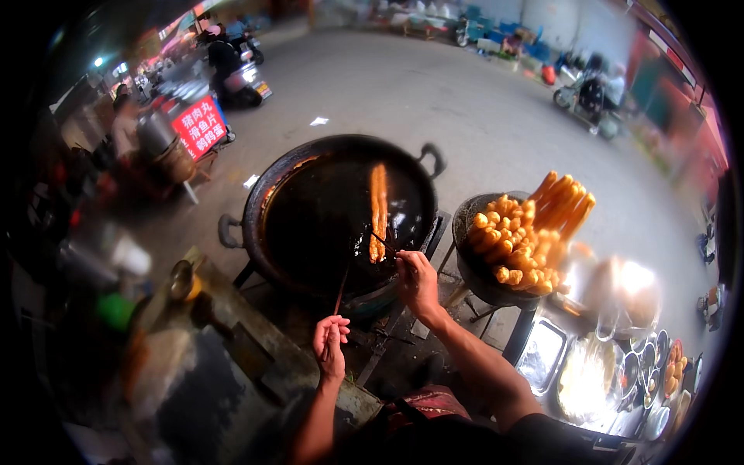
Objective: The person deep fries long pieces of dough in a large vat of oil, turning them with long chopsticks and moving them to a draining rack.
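A large black wok (261, 260) of dark oil stands in front of me, with a loop handle on either side. One long golden fried dough stick (378, 205) floats in the oil, right of the middle. My right hand (417, 280) is closed on a thin dark cooking chopstick (381, 239), whose far end meets the dough stick near its lower end. Lower and to the left, my left hand (331, 342) pinches another long chopstick (342, 288) that slants up over the wok's near rim. Its tip is hard to make out against the oil.
Right of the wok, a dark wire basket (466, 249) is heaped with fried dough sticks (515, 232). A metal tray (542, 355) and several bowls fill the lower right. At left is a worktop (298, 368) with a ladle (182, 279). Scooters (593, 97) and people line the street.
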The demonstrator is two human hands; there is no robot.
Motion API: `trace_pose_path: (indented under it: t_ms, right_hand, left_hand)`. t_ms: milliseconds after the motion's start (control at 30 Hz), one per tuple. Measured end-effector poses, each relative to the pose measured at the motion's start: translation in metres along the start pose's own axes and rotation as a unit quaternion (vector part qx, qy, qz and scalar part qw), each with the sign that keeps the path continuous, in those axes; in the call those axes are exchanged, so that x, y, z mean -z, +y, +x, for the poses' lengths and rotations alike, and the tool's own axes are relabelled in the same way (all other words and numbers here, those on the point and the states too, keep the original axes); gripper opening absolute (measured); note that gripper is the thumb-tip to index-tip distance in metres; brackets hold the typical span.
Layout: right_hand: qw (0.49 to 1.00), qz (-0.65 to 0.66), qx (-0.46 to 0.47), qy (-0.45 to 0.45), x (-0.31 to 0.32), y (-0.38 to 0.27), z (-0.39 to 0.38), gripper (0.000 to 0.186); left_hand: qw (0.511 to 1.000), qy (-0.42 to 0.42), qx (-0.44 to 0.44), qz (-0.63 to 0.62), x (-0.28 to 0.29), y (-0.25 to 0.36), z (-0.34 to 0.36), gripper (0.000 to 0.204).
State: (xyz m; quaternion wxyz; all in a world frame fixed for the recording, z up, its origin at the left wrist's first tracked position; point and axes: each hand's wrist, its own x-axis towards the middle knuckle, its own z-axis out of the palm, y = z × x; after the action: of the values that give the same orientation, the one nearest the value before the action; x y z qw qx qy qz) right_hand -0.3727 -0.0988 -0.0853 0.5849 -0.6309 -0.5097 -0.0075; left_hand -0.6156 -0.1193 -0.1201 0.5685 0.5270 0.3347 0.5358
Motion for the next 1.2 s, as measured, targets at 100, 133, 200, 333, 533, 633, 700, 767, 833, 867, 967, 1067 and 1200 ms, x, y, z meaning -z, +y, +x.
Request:
trace_pose_path:
  t_ms: [100,133,200,333,533,633,700,767,833,867,967,1067,1200]
  right_hand:
    - [0.999,0.013,-0.032,-0.004,0.004,0.004,-0.006,0.011]
    - [0.999,0.012,-0.038,-0.005,0.005,0.006,-0.008,0.01]
    - [0.999,0.029,-0.039,-0.008,0.007,0.009,-0.013,0.01]
    - [0.999,0.043,-0.032,-0.004,0.012,0.004,-0.02,0.01]
    - [0.999,0.03,-0.027,-0.005,0.017,-0.002,-0.029,0.01]
    - [1.0,0.025,-0.017,-0.008,0.02,-0.003,-0.033,0.011]
    - [0.999,0.029,-0.027,-0.01,0.021,-0.002,-0.037,0.011]
    - [0.999,0.032,-0.032,-0.01,0.022,-0.003,-0.038,0.011]
    - [0.999,0.034,-0.029,-0.007,0.023,-0.009,-0.037,0.011]
    - [0.999,0.036,-0.032,-0.008,0.023,-0.009,-0.037,0.011]
    - [0.999,0.036,-0.028,-0.009,0.023,-0.008,-0.04,0.011]
    - [0.999,0.035,-0.017,-0.012,0.025,-0.012,-0.041,0.011]
    - [1.0,0.019,-0.012,-0.004,0.03,-0.016,-0.04,0.011]
  left_hand:
    - [1.0,-0.002,0.002,-0.003,0.002,-0.001,-0.001,0.028]
    - [1.0,-0.003,0.004,-0.006,0.003,-0.001,-0.001,0.028]
    - [1.0,-0.009,0.0,0.0,0.004,-0.001,-0.002,0.028]
    - [1.0,-0.016,-0.015,0.019,0.007,-0.005,-0.003,0.033]
    - [0.999,0.015,-0.019,0.032,0.005,-0.006,-0.002,0.04]
    - [0.999,0.017,-0.017,0.024,0.009,-0.011,-0.003,0.044]
    - [0.999,0.015,-0.02,0.035,0.01,-0.011,-0.003,0.043]
    - [0.999,0.012,-0.02,0.045,0.011,-0.011,-0.003,0.041]
    - [0.998,0.009,-0.017,0.052,0.014,-0.01,-0.004,0.04]
    - [0.998,0.004,-0.016,0.053,0.016,-0.012,-0.004,0.039]
    - [0.998,0.0,-0.011,0.062,0.022,-0.017,-0.006,0.038]
    - [0.997,0.01,-0.006,0.079,0.025,-0.018,-0.008,0.039]
    - [0.997,0.0,-0.007,0.078,0.028,-0.024,-0.007,0.038]
